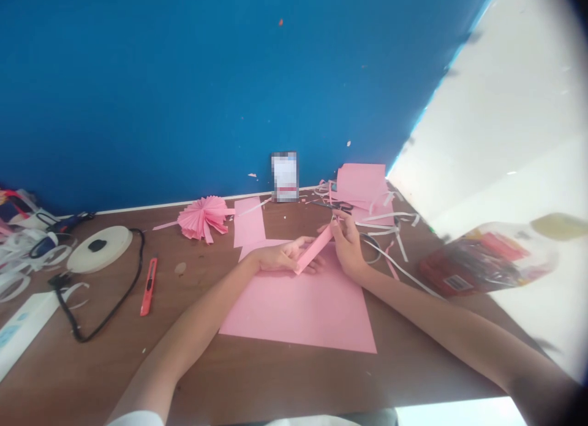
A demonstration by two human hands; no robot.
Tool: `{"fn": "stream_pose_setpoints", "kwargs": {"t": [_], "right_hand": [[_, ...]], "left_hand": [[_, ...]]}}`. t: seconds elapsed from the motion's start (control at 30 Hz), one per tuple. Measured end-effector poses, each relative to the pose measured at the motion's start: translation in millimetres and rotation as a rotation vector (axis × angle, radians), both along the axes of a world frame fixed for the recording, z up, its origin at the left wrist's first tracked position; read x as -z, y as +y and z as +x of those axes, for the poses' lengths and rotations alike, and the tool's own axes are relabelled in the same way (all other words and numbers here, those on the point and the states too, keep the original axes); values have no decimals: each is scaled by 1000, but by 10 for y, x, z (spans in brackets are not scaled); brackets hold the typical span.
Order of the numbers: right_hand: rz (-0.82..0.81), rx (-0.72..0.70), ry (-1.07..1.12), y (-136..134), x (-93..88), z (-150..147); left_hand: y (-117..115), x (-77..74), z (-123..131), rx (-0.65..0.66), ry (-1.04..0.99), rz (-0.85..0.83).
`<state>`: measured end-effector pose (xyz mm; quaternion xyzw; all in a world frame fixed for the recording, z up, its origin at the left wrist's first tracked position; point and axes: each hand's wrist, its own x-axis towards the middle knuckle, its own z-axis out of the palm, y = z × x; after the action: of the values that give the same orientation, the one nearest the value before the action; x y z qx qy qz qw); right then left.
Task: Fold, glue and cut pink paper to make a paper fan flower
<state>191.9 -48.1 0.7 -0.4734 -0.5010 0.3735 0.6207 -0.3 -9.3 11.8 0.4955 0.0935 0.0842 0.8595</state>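
A narrow folded strip of pink paper (315,250) is held slantwise above a large pink sheet (303,306) on the brown table. My left hand (282,256) grips the strip's lower end, fingers curled round it. My right hand (346,242) pinches the upper end. Both hands hover just over the far edge of the large sheet.
A pink pleated paper fan (203,216) and a smaller pink sheet (248,222) lie behind. A pink paper stack (362,184), scissors (331,204) and white paper strips (390,221) sit far right. An orange utility knife (148,286), tape roll (98,248), black cable (110,310) lie left; a plastic packet (487,257) lies right.
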Motion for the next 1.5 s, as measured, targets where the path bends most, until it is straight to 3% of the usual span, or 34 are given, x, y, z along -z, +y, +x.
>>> {"fn": "stream_pose_setpoints", "kwargs": {"t": [0.27,0.47,0.67,0.77,0.9,1.1,1.33,1.43,1.5], "right_hand": [[3,2,-8,-1,-6,2],[-29,-87,-43,-10,-21,-15],[-37,-67,-217,-20,-24,-21],[-24,-103,-172,-16,-18,-29],[14,-145,-86,-23,-14,-42],[18,-96,-105,-34,-35,-42],[32,-245,-358,29,-71,-30],[11,-212,-461,192,-69,36],[23,-119,-595,372,-57,99]], "left_hand": [[-18,-26,9,-32,54,10],[-31,-15,18,-31,56,-8],[-51,-17,56,-156,114,32],[-59,-24,56,-197,149,49],[-54,-3,34,-196,132,-23],[-12,23,24,-229,95,-200],[-18,64,15,-251,78,-167],[-51,75,8,-218,70,-86],[-65,65,10,-180,64,-37]]}}
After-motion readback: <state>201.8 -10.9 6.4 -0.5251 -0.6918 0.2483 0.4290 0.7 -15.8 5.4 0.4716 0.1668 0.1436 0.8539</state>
